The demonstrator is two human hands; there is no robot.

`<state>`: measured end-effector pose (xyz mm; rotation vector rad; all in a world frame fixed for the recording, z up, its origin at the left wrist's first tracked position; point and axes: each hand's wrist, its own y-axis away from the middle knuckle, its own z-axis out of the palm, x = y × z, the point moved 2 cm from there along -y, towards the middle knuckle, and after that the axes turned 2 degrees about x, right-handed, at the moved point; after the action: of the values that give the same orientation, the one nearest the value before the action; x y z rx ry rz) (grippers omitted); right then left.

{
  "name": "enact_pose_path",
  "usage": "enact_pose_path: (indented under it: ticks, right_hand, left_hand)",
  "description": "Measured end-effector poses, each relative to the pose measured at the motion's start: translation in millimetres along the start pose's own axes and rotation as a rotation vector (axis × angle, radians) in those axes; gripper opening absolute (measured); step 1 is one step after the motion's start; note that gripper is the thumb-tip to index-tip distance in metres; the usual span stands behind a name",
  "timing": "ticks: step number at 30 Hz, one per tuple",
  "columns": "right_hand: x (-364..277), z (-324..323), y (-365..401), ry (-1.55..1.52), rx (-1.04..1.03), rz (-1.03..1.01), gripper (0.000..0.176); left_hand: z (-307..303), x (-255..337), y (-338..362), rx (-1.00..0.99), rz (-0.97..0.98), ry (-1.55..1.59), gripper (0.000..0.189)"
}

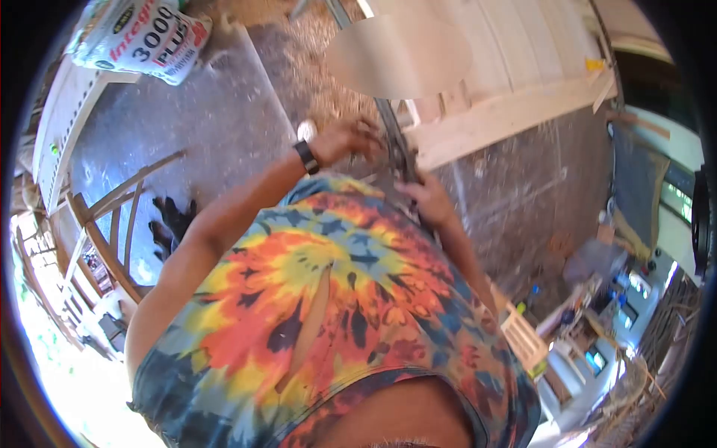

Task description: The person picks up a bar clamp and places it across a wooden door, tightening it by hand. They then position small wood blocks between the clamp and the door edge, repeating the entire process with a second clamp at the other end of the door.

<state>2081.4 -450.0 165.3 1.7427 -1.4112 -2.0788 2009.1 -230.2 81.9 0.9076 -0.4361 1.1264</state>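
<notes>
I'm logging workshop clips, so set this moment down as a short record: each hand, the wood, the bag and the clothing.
left hand: beside the metal bar; dark wristband; grip unclear
right hand: near the bar's lower end in the picture; grip unclear
wood: pale wooden panel, upper right; shavings, upper middle
bag: printed "3000 PLUS", upper left
clothing: tie-dye shirt

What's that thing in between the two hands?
In the head view, a long dark bar runs between the left hand and the right hand. It's blurry there, so I can't tell what kind.
</notes>
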Motion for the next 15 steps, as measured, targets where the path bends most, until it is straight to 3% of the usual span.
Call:
enact_pose_path:
  ticks: [2,4,6,9,14,15]
  right_hand:
    - [4.4,8.8,-12.9,-0.087,-0.036,0.090,0.023]
    - [-14.8,17.2,-22.4,-0.083,-0.051,0.018,0.016]
    - [-24.8,22.0,-29.7,-0.111,-0.056,0.018,0.013]
    - [-29.3,23.2,-39.7,-0.025,-0.036,0.019,0.018]
    - [-37.0,20.3,-60.5,0.021,-0.032,0.018,0.021]
    - [-36.2,17.6,-65.5,0.012,-0.037,0.007,0.021]
  left_hand:
    - [-16.6,-2.5,7.4,0.070,-0.001,0.136,0.012]
    - [-21.5,14.0,17.8,-0.056,0.113,0.041,0.019]
    - [-15.7,28.1,24.7,-0.076,0.065,-0.041,0.014]
    - [0.9,55.2,30.6,-0.017,0.036,-0.491,0.041]
    - [-13.3,52.4,-1.6,0.025,0.126,-0.358,0.055]
    - [-20.8,54.0,-7.7,0.066,-0.010,-0.161,0.058]
